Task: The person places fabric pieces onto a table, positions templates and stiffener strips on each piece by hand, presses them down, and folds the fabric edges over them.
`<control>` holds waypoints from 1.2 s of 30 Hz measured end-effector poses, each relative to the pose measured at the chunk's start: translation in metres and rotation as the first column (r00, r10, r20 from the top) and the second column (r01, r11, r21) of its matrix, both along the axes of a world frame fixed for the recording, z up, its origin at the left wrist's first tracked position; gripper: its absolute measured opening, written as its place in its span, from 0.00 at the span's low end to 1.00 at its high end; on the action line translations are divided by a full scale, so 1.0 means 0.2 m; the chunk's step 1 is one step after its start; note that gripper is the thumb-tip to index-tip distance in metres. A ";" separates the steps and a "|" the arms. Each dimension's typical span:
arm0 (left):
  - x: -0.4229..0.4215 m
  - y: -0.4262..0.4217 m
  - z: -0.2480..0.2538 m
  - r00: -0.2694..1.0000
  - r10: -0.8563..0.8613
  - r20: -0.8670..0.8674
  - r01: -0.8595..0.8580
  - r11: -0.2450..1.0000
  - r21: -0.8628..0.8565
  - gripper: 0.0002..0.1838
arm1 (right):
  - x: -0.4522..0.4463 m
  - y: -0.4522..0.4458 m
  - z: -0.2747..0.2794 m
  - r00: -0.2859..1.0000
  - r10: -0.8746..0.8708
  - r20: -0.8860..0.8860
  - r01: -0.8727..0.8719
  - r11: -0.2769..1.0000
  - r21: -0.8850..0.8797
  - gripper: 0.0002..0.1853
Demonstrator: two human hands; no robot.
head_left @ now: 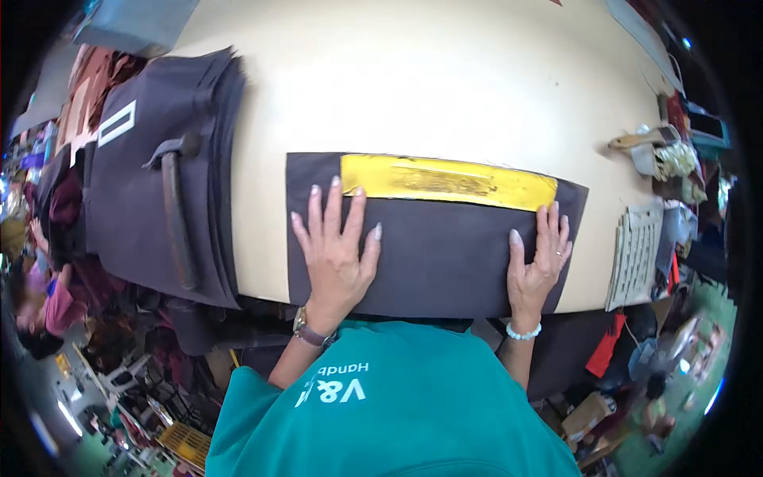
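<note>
Nearest us is our teal shirt (413, 405), white lettering across its front, against the counter (397, 87). At our left a thick stack of dark sheets (119, 219), edges ragged, carries a long, worn bar (177, 215) and a white rectangular frame (117, 122). On our right lies a slotted, pale panel (636, 250), well apart from the work.

Between these, a matte, dark rectangle (445, 254) lies flat before us, with a smooth yellow strip (373, 175) along its far edge, smudged black mid-length. Our left hand (334, 250) rests with fingers spread, tips at the strip's near left corner; our right hand (536, 266) has its fingers close together at the right end, thumb apart.

Farther right, a wooden-handled brush (636, 140) lies over a pale cup (645, 161); we cannot tell what the cup holds.
</note>
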State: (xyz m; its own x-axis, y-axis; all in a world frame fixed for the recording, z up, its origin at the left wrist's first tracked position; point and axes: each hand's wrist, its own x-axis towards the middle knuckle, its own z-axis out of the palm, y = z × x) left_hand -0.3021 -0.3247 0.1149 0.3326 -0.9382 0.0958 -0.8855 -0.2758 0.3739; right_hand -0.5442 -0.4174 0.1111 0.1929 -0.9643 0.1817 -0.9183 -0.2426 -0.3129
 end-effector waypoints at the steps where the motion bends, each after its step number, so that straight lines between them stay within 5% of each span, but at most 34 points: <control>1: 0.00 0.00 -0.01 1.000 -0.004 -0.007 0.004 1.000 -0.012 0.28 | -0.01 0.00 -0.01 1.000 0.003 0.001 -0.003 1.000 -0.004 0.29; 9: -0.01 0.01 -0.03 1.000 0.001 0.003 -0.001 0.999 -0.036 0.27 | 0.00 0.00 -0.02 1.000 0.009 -0.012 -0.010 0.999 -0.039 0.27; 15: 0.01 -0.05 0.06 0.956 -0.095 0.276 0.093 0.995 0.019 0.23 | 0.02 -0.06 0.05 0.980 0.053 -0.192 -0.093 0.974 -0.208 0.21; 20: 0.03 -0.11 0.05 0.914 -0.235 0.331 0.231 0.972 0.054 0.22 | 0.01 -0.13 0.13 0.982 0.081 -0.173 -0.093 0.994 -0.062 0.16; 21: 0.01 -0.12 0.07 0.890 -0.263 0.372 0.266 0.963 0.044 0.23 | -0.02 -0.15 0.15 0.983 0.099 -0.153 -0.106 0.994 -0.040 0.15; 24: 0.00 -0.14 0.06 0.823 -0.308 0.478 0.321 0.945 0.057 0.21 | -0.20 -0.26 0.14 0.946 0.035 0.322 -0.041 0.999 0.011 0.12; 26: 0.01 -0.15 0.07 0.817 -0.320 0.480 0.321 0.944 0.083 0.22 | -0.38 -0.34 0.10 0.961 -0.068 0.266 0.138 0.957 -0.255 0.10; 30: 0.00 -0.15 0.08 0.828 -0.319 0.462 0.316 0.945 0.085 0.21 | -0.75 -0.49 0.11 0.911 -0.405 0.082 0.399 0.809 -0.431 0.10; 36: -0.01 -0.13 0.06 0.859 -0.287 0.423 0.307 0.952 0.022 0.22 | -0.82 -0.57 0.24 0.640 -0.765 -0.072 0.767 0.641 0.007 0.21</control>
State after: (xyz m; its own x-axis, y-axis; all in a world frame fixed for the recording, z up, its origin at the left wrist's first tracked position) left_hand -0.3050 -0.3516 0.1260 -0.0412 -0.9775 0.2070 -0.9986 0.0332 -0.0419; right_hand -0.7077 -0.5317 0.1587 -0.6089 -0.7769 0.1603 -0.7868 0.5655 -0.2473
